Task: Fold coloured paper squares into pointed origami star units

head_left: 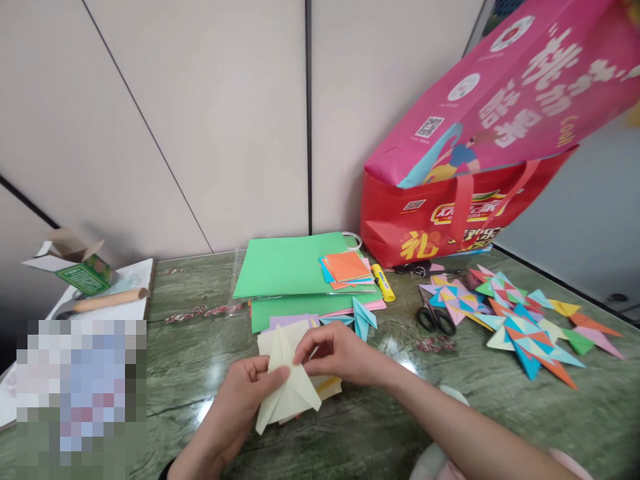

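Two bare hands hold a kite-like folded piece of smooth pale yellow paper (296, 393) above a green marbled tabletop (185, 360)

The left hand (243, 393) clasps the folded piece on its left side, thumb flat on top and fingers behind; the right hand (345, 353) is narrowed to a pinch at its right edge, forefinger bent and thumb close by. The piece is in front of a stack of cream paper sheets (266, 343), with large flat green paper sheets (285, 267) beyond. On those sheets lies a small pile of square orange and blue papers (349, 267), near a yellow cylindrical glue stick (383, 283). To the right are black-handled scissors (436, 320) and multicoloured pointed paper stars (533, 337), in front of a glossy red carrier bag (400, 220)
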Demonstrator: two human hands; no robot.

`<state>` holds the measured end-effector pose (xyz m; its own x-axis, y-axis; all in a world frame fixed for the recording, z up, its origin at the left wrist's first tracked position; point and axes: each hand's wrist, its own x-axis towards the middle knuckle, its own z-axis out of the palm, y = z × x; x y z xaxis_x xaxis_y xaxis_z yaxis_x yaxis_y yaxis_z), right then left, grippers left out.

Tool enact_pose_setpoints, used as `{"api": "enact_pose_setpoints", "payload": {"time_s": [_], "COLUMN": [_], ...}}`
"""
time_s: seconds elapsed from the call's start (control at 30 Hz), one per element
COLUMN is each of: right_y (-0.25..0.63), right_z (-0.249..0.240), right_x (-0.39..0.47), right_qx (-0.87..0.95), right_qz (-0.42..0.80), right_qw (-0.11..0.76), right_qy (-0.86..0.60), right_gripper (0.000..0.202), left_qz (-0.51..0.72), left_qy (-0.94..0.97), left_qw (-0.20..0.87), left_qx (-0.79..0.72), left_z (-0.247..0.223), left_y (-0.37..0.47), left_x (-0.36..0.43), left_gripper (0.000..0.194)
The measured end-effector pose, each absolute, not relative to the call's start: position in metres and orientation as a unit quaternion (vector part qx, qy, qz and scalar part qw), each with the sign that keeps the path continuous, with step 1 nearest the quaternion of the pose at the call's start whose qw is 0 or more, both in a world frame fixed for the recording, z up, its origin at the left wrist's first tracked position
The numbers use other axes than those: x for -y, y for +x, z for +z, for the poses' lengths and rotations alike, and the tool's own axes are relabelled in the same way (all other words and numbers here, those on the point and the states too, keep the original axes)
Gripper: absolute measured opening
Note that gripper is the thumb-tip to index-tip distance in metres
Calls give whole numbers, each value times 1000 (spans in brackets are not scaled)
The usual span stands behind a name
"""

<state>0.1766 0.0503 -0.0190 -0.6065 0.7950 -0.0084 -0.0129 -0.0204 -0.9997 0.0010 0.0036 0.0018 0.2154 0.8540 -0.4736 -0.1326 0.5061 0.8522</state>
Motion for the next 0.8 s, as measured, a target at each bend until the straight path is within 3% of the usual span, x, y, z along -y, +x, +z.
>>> {"api": "enact_pose_setpoints", "payload": {"time_s": [0.33, 0.53, 0.8], "right_y": [172, 170, 169], "right_z": [-14, -16, -16], "right_x": [-45, -45, -44], "right_qx": [633, 625, 579], "right_qz": [599, 597, 644], "right_qw": [350, 370, 374], "right_qy": [-343, -341, -331], "right_gripper": [14, 25, 33], "left_qz": [347, 339, 336], "left_qy": [396, 421, 443], "left_qw": [655, 644, 641], "left_qx": [-543, -542, -530], "left_z": [1, 5, 7], "left_y": [4, 6, 8], "left_x": [-3, -3, -1], "left_gripper": [28, 22, 24]}}
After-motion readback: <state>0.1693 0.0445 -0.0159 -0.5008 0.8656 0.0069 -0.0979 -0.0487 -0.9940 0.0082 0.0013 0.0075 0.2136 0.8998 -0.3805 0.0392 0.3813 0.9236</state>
